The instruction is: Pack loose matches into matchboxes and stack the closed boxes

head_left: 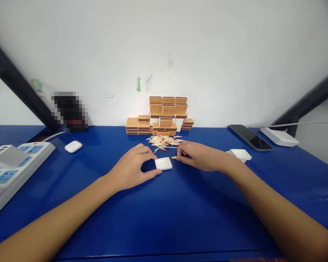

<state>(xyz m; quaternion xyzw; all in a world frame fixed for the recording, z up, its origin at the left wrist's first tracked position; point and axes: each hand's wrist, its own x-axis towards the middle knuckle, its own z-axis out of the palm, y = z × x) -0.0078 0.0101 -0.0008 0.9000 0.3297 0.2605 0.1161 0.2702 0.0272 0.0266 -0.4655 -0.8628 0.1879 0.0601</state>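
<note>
My left hand rests on the blue table and pinches a small white tray of a matchbox between thumb and fingers. My right hand lies just right of that tray, fingers closed on a few matches whose ends stick out at its left. A loose pile of red-tipped matches lies right behind both hands. Stacked orange matchboxes stand against the white wall beyond the pile.
A white power strip lies at the left edge, with a small white case near it. Right of my right wrist sits another white tray. A dark phone and a white box lie far right.
</note>
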